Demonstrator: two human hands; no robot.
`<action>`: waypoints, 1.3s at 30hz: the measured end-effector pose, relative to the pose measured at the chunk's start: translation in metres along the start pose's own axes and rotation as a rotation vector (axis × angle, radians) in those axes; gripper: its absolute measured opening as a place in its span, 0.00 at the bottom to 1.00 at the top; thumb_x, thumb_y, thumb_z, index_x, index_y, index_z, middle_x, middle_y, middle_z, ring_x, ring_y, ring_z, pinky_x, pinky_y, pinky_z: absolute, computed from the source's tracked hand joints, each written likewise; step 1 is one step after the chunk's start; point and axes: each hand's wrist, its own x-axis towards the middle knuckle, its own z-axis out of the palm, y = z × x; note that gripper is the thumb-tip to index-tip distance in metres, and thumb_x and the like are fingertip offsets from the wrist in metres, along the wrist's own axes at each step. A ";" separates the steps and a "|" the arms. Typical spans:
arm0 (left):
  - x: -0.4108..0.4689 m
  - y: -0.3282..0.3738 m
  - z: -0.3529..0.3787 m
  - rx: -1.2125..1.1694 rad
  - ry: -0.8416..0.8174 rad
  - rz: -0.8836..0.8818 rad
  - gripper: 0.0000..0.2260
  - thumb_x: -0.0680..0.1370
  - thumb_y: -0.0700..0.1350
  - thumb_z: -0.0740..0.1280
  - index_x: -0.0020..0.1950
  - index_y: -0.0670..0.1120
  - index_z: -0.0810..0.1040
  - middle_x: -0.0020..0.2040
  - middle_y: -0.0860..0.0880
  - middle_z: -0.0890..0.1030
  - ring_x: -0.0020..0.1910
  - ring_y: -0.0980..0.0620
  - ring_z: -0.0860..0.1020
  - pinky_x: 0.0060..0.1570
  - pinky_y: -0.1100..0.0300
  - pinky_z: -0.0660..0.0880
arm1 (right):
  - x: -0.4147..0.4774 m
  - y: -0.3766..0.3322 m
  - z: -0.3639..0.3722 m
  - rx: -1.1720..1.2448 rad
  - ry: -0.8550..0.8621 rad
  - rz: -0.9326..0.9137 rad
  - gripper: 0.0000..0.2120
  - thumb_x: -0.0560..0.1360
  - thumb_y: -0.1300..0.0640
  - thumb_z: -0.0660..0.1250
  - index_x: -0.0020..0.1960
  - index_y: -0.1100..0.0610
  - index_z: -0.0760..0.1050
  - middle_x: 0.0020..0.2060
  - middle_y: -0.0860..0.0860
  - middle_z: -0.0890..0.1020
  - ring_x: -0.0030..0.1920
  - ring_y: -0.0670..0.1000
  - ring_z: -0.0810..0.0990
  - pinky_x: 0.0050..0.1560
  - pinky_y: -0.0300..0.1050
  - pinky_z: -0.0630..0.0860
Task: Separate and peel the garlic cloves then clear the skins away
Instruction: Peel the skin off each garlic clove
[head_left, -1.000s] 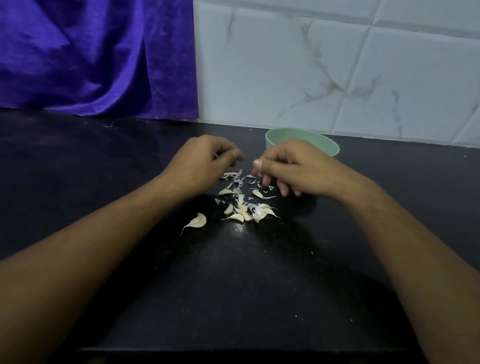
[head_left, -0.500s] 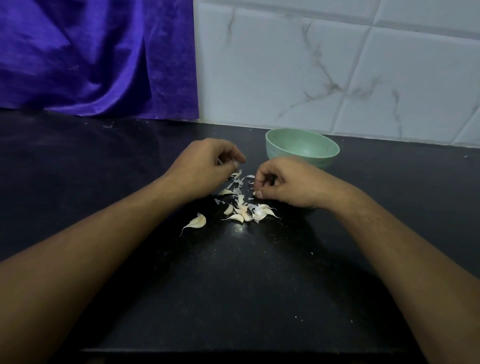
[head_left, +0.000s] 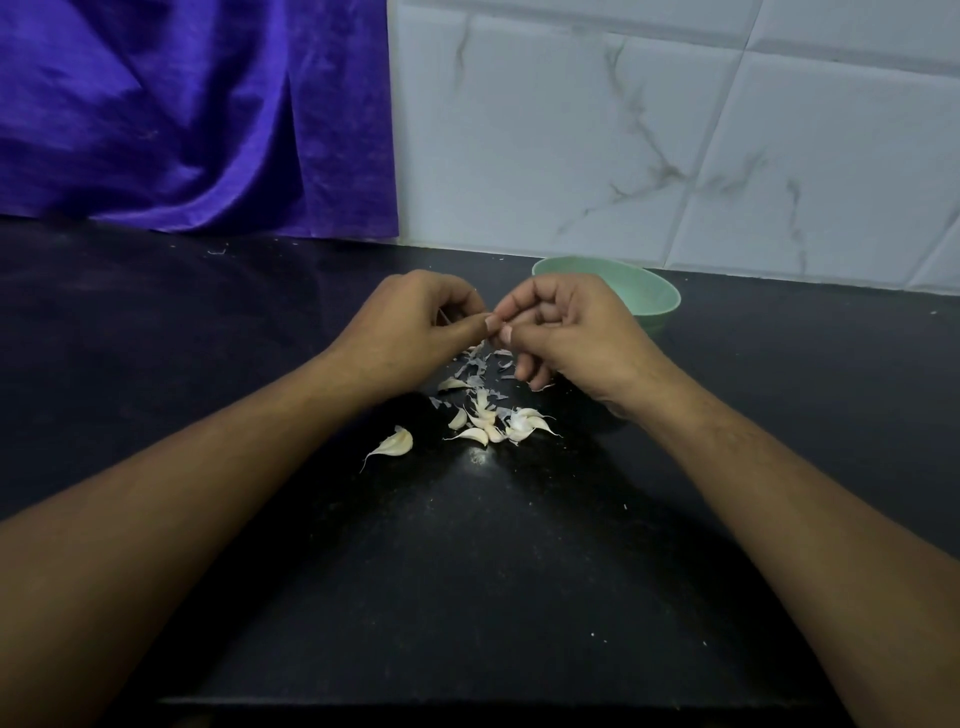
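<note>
Black counter (head_left: 467, 571), tiled wall (head_left: 649, 130). By the bowl (head_left: 655, 300), left hand (head_left: 415, 327) and right hand (head_left: 569, 332) pinch a hidden bit; lone clove (head_left: 397, 442) lies diagonal, tail near-left.

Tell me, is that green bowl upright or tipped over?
Upright: the green bowl stands on the black counter, rim level and opening upward, partly hidden behind the right hand.

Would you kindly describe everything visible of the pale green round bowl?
The pale green round bowl stands upright on the black speckled countertop, near the white marbled wall tiles. Its surface looks smooth and matte, the rim plain. The right hand hides its near left part without clearly touching it; no contents show.
</note>
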 end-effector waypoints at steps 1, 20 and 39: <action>0.000 0.000 0.000 -0.005 0.007 0.005 0.08 0.80 0.54 0.72 0.44 0.51 0.85 0.36 0.53 0.84 0.33 0.58 0.78 0.35 0.63 0.73 | 0.000 0.000 0.000 -0.003 0.018 0.005 0.03 0.78 0.67 0.71 0.50 0.61 0.81 0.34 0.54 0.85 0.28 0.50 0.81 0.30 0.45 0.80; 0.002 -0.002 -0.002 -0.104 0.049 0.029 0.01 0.77 0.47 0.77 0.48 0.52 0.87 0.38 0.52 0.85 0.37 0.52 0.83 0.39 0.56 0.83 | -0.006 -0.004 0.010 0.205 0.075 0.150 0.04 0.79 0.68 0.68 0.48 0.62 0.80 0.39 0.58 0.87 0.39 0.54 0.87 0.42 0.48 0.84; 0.002 -0.005 -0.002 -0.201 0.065 0.072 0.05 0.78 0.45 0.76 0.53 0.48 0.87 0.44 0.50 0.87 0.44 0.51 0.85 0.47 0.50 0.83 | -0.005 -0.010 0.008 0.643 0.028 0.352 0.05 0.78 0.66 0.68 0.47 0.64 0.83 0.40 0.56 0.85 0.40 0.54 0.87 0.47 0.49 0.86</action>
